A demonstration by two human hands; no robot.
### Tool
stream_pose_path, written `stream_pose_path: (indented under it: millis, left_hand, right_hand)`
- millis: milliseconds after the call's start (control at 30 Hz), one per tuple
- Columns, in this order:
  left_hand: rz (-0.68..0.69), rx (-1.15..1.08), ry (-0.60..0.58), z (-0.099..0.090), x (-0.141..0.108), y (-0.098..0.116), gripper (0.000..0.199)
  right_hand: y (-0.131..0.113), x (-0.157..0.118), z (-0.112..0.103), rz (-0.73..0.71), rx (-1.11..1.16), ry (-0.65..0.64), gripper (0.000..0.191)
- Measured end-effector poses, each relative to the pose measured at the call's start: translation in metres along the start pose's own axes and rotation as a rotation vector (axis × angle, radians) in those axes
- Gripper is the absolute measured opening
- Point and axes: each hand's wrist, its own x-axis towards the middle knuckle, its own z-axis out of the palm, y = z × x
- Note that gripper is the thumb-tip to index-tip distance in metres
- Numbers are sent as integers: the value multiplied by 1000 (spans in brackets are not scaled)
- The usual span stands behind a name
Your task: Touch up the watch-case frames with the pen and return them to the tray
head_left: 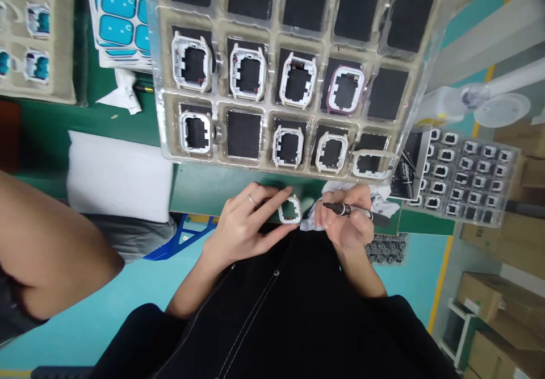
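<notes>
My left hand (242, 223), a ring on one finger, pinches a small white watch case frame (297, 211) between thumb and fingers, just above the table edge. In my right hand (351, 228) is a black marker pen (340, 208), its tip pointing left towards the frame. A crumpled white cloth (314, 215) lies under and around the right hand; whether the fingers also grip it I cannot tell. Beyond both hands is a clear plastic tray (266, 109) with several similar frames in black-lined pockets. One pinkish frame (346, 89) sits among the white ones.
Sheets of blue stickers (117, 4) and another tray (63, 78) are at the far left. A white pad (121, 174) lies left of my hands. Another person's arm (55, 248) reaches in there. Stacked frame trays (464, 180) and cardboard boxes (496, 311) stand at the right.
</notes>
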Motion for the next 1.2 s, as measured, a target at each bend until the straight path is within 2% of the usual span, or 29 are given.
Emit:
stream_pose_path:
  millis: [100, 200, 300, 400, 500, 600, 733, 833, 967, 1100, 1200]
  left_hand:
    - [54, 20, 144, -25, 9, 7, 69]
    - [61, 227, 201, -55, 23, 10, 76]
    - [48, 453, 179, -78, 39, 2, 78]
    - [14, 593, 54, -87, 53, -13, 78]
    - [-70, 595, -72, -86, 60, -23, 75]
    - [-131, 515, -69, -80, 62, -20, 71]
    - [-22, 402, 42, -64, 72, -4, 56]
    - [89, 425, -38, -49, 86, 8, 33]
    - [121, 435, -125, -40, 96, 12, 27]
    - [87, 333, -71, -43, 90, 7, 21]
    - [55, 186, 21, -43, 81, 7, 21]
  right_hand:
    - [1, 1, 0, -14, 19, -8, 13]
    - [2, 2, 1, -27, 0, 12, 20]
    - [3, 2, 1, -38, -29, 20, 24]
    - [4, 1, 0, -40, -37, 33, 21]
    - [5, -1, 0, -36, -48, 71, 22]
    - [6, -1, -1, -39, -57, 91, 24]
    - [6, -1, 0, -46, -41, 80, 17]
    - [4, -1, -1, -35, -42, 74, 14]
    - [2, -1, -5, -24, -47, 68, 9]
    - [2, 0, -10, -12, -64, 91, 8]
    - [2, 1, -12, -8, -85, 107, 9]
